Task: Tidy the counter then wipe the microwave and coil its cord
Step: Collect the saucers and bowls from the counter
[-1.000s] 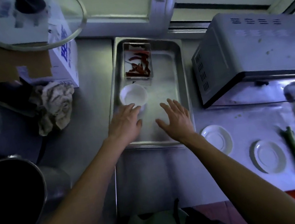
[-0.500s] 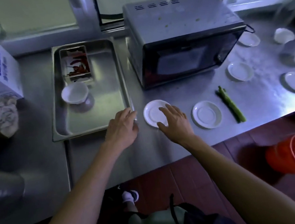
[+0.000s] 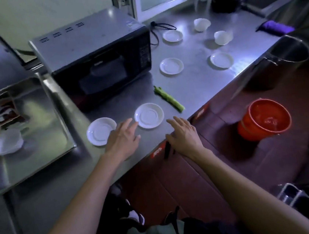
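A black and silver microwave stands on the steel counter, its dark cord lying loose behind its right side. Two white saucers lie near the front edge. My left hand hovers between them, fingers straight, holding nothing. My right hand is spread over the counter's front edge, also empty. A green vegetable stalk lies right of the nearer saucer. More saucers and two white cups sit further right.
A steel tray at the left holds a white bowl and a small tin of red chillies. An orange bucket stands on the red floor. A purple cloth and a steel pot are at the right.
My view swung right from the tray to the microwave and the saucers. Both hands left the tray and moved right, the left now between two saucers, the right over the counter's edge.
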{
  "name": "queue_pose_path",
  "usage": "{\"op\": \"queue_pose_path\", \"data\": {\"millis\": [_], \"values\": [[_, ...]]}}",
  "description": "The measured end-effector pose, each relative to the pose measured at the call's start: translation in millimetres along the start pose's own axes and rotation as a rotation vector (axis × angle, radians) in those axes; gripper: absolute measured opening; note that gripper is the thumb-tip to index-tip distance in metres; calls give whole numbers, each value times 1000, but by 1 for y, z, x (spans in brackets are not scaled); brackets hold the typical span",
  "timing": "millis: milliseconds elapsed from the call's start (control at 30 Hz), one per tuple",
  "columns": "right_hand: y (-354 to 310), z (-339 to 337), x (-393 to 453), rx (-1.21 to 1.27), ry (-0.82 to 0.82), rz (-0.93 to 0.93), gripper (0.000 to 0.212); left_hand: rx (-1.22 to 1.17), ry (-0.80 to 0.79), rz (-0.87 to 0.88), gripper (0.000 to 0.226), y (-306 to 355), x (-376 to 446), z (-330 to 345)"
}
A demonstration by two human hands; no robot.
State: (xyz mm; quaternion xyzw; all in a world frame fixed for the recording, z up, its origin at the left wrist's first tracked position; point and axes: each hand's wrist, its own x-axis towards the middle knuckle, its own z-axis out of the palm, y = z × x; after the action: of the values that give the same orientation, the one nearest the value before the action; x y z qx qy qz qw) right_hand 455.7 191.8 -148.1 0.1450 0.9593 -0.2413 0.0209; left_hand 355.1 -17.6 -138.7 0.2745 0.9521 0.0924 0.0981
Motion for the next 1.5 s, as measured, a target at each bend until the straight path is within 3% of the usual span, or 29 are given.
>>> {"op": "queue_pose_path", "data": {"millis": [233, 567, 833, 1167, 1500], "values": [[67, -36, -18, 14, 55, 168, 59, 4, -62, 184, 54, 82, 44, 15], [123, -65, 15, -21, 99, 322, 57, 25, -138, 362, 53, 144, 136, 33], [152, -117, 66, -109, 92, 373, 57, -52, -131, 405, 51, 183, 222, 29], [196, -152, 108, -87, 142, 418, 57, 36, -188, 515, 49, 232, 287, 22], [301, -177, 131, -13, 122, 499, 60, 77, -262, 560, 54, 313, 352, 45]]}}
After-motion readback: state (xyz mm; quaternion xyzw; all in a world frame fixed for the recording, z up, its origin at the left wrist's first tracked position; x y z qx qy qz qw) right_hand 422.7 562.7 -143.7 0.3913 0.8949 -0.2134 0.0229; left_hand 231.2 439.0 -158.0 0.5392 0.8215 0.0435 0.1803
